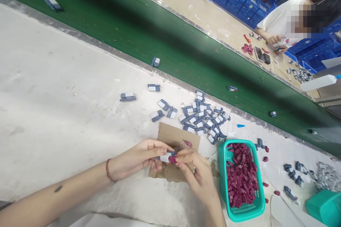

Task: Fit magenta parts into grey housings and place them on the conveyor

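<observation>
My left hand (145, 156) is closed around a small blue-grey and white plastic part (165, 157). At its right end sits a dark red plastic piece (173, 159), pinched by the fingertips of my right hand (195, 172). The two pieces touch; how deep the red one sits is hidden by my fingers. Beneath my hands lies a worn sheet of brown cardboard (166, 133), with another dark red piece (188, 143) on it. Just right of my right hand stands a teal basket (222, 181) full of dark red pieces (241, 173).
Beyond the cardboard is a pile of blue-grey and white parts (201, 118). A green conveyor belt (112, 25) crosses behind, carrying several parts. Across it, a person (282, 21) handles similar parts. Loose parts (291, 173) and a second teal container (323, 205) lie at the right.
</observation>
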A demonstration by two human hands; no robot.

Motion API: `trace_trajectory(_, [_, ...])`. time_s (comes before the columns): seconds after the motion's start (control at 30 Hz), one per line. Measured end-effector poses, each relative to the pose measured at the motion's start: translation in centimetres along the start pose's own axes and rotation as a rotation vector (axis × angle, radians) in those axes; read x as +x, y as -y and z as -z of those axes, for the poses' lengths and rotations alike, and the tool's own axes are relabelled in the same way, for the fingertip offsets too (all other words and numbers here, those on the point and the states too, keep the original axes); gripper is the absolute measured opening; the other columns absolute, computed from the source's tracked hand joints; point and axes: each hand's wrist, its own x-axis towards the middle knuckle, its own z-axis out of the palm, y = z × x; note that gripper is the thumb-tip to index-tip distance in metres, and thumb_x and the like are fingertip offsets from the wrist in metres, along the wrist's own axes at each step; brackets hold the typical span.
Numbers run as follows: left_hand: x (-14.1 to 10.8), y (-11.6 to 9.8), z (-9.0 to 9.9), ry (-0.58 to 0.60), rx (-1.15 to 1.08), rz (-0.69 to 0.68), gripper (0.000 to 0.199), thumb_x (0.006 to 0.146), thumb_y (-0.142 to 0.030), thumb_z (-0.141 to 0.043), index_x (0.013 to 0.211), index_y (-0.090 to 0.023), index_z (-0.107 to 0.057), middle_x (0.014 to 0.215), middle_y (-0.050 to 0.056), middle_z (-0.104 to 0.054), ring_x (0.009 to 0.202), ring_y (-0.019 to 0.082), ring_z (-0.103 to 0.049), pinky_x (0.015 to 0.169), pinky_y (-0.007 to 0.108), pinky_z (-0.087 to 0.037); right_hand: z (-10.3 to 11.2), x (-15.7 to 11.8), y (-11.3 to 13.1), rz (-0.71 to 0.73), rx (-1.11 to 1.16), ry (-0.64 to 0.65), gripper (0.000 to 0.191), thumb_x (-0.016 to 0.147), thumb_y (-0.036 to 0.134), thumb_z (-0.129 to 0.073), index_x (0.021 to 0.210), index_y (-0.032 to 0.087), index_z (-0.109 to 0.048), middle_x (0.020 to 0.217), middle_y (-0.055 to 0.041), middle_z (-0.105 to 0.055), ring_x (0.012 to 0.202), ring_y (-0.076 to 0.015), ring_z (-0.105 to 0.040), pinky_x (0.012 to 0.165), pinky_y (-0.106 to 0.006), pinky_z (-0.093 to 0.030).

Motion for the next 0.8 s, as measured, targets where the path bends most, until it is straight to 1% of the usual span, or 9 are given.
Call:
trace_trajectory(0.13, [0.1, 0.0, 0.0, 0.027, 0.043, 0.037, 0.055, 0.055, -0.053, -0.084, 0.089, -0.012, -0.072, 0.068, 0.001, -0.066, 0.046, 0.009, -0.052, 0.049, 0.022, -0.042, 0.3, 0.1, 0.2, 0.027, -0.034, 0.091, 0.016, 0.095, 0.016, -0.048, 0.090, 0.022, -0.062, 0.087, -0.0045, -0.069, 0.084, -0.0163, -0.065, 0.073, -0.028, -0.051])
trace_trajectory(0.2, [0.0, -0.1, -0.1, 0.027, 0.064, 0.039, 0.054, 0.057, -0.054, -0.083, 0.088, -0.012, -0.072, 0.066, 0.002, -0.066, 0.047, 0.010, -0.054, 0.049, 0.022, -0.042, 0.4, 0.1, 0.2, 0.020, -0.053, 0.105, 0.017, 0.096, 0.017, -0.047, 0.089, 0.022, -0.063, 0.086, -0.0047, -0.069, 0.084, -0.0161, -0.065, 0.072, -0.028, -0.051])
trace_trajectory(0.3, [-0.3, -0.6, -0.3, 0.070, 0.108, 0.009, 0.049, 0.064, -0.054, -0.079, 0.089, -0.013, -0.072, 0.070, 0.004, -0.068, 0.054, 0.013, -0.059, 0.054, 0.024, -0.045, 0.3, 0.0, 0.0, -0.024, -0.055, 0.054, 0.016, 0.096, 0.020, -0.049, 0.089, 0.022, -0.064, 0.085, -0.0045, -0.069, 0.082, -0.0163, -0.065, 0.071, -0.028, -0.051])
trace_trajectory(0.43, [-0.5, -1.0, -0.4, 0.161, 0.277, -0.083, 0.044, 0.072, -0.053, -0.072, 0.094, -0.015, -0.071, 0.074, 0.004, -0.069, 0.059, 0.015, -0.062, 0.055, 0.024, -0.047, -0.1, -0.2, -0.3, -0.052, -0.049, -0.043, 0.012, 0.093, 0.021, -0.053, 0.086, 0.021, -0.064, 0.084, -0.0047, -0.070, 0.079, -0.0170, -0.066, 0.070, -0.028, -0.052])
trace_trajectory(0.53, [-0.3, -0.7, -0.2, 0.200, 0.359, -0.136, 0.043, 0.078, -0.057, -0.065, 0.084, -0.014, -0.070, 0.070, 0.004, -0.069, 0.057, 0.015, -0.062, 0.055, 0.024, -0.048, -0.5, -0.4, -0.5, -0.053, -0.074, -0.072, 0.012, 0.093, 0.021, -0.054, 0.085, 0.021, -0.063, 0.083, -0.0046, -0.070, 0.079, -0.0173, -0.066, 0.070, -0.028, -0.052])
trace_trajectory(0.63, [0.0, -0.1, 0.0, 0.207, 0.368, -0.169, 0.047, 0.080, -0.060, -0.060, 0.072, -0.014, -0.066, 0.065, 0.004, -0.067, 0.056, 0.014, -0.061, 0.054, 0.023, -0.048, -1.1, -0.8, -0.7, -0.047, -0.098, -0.098, 0.012, 0.094, 0.020, -0.053, 0.086, 0.022, -0.061, 0.085, -0.0045, -0.069, 0.080, -0.0173, -0.065, 0.072, -0.028, -0.052])
trace_trajectory(0.8, [0.0, 0.2, -0.2, 0.163, 0.406, -0.158, 0.050, 0.078, -0.063, -0.061, 0.068, -0.014, -0.065, 0.061, 0.004, -0.065, 0.053, 0.014, -0.060, 0.053, 0.024, -0.047, -1.9, -1.2, -0.8, 0.004, -0.182, -0.107, 0.015, 0.096, 0.018, -0.047, 0.090, 0.021, -0.061, 0.085, -0.0058, -0.068, 0.081, -0.0174, -0.064, 0.073, -0.028, -0.051])
